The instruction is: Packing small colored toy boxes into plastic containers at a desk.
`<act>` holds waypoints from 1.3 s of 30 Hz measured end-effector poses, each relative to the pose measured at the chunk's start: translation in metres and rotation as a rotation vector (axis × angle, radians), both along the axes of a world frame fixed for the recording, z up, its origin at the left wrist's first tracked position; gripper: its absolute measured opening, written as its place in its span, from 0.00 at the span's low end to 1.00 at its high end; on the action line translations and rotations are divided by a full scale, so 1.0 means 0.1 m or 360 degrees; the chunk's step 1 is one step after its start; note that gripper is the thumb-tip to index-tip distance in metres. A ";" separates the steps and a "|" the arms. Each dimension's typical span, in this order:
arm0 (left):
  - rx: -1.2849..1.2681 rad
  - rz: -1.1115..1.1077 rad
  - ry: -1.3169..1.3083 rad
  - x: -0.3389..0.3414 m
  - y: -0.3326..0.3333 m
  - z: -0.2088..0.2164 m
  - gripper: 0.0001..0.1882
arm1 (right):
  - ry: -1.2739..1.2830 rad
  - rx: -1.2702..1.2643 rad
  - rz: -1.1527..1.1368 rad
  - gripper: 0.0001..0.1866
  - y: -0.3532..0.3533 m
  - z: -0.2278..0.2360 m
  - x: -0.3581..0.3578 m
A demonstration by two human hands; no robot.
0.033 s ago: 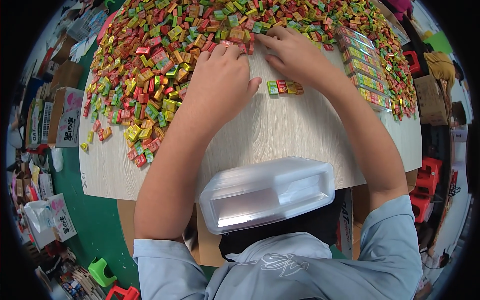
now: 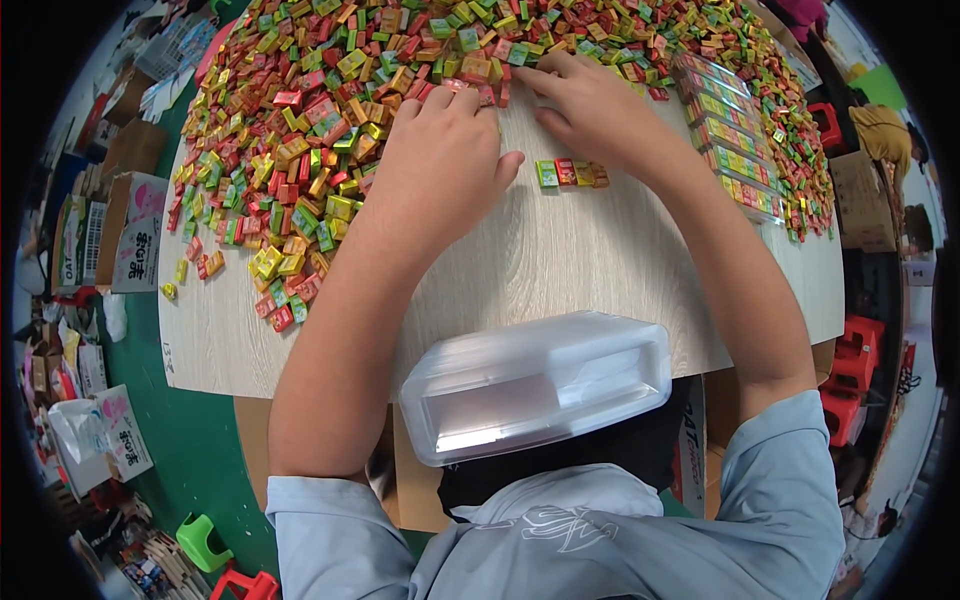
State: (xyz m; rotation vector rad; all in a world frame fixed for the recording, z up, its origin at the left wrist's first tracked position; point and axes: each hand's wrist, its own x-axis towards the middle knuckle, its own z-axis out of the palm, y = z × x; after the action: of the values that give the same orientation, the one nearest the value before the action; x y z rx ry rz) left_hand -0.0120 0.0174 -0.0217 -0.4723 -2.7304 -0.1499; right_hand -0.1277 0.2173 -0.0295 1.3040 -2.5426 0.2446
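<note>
Pale wood-grain tabletop point(image 2: 560, 260) bore a heap of small packets point(image 2: 300, 150), the left hand point(image 2: 443, 150) and right hand point(image 2: 590, 108) at its near edge.
Glossy little oblong blocks in red, green, yellow and orange, they lay tumbled beyond both hands and left of the left one. The left fingers bent over red packets, thumb jutting sideways; the right index finger stretched toward these, apart from its thumb. I could not tell whether either hand gripped anything. Just bodyward of the right hand lay a short row of packets point(image 2: 571, 173); right of it stood filled clear boxes point(image 2: 728, 135). Wood grain ran bodyward between the forearms to stacked clear trays point(image 2: 535, 385), which overhung the table's near edge.
</note>
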 end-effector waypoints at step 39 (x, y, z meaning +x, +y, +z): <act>0.0374 -0.0319 -0.0506 0.11 0.18 0.05 0.25 | -0.0763 -0.0051 -0.0281 0.24 0.90 0.27 0.82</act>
State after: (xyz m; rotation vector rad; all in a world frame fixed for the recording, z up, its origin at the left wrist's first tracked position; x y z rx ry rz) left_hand -0.0011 0.0353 -0.0172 -0.7041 -2.9112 -0.6405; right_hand -0.0462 0.3076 -0.0022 1.1023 -3.0099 0.6235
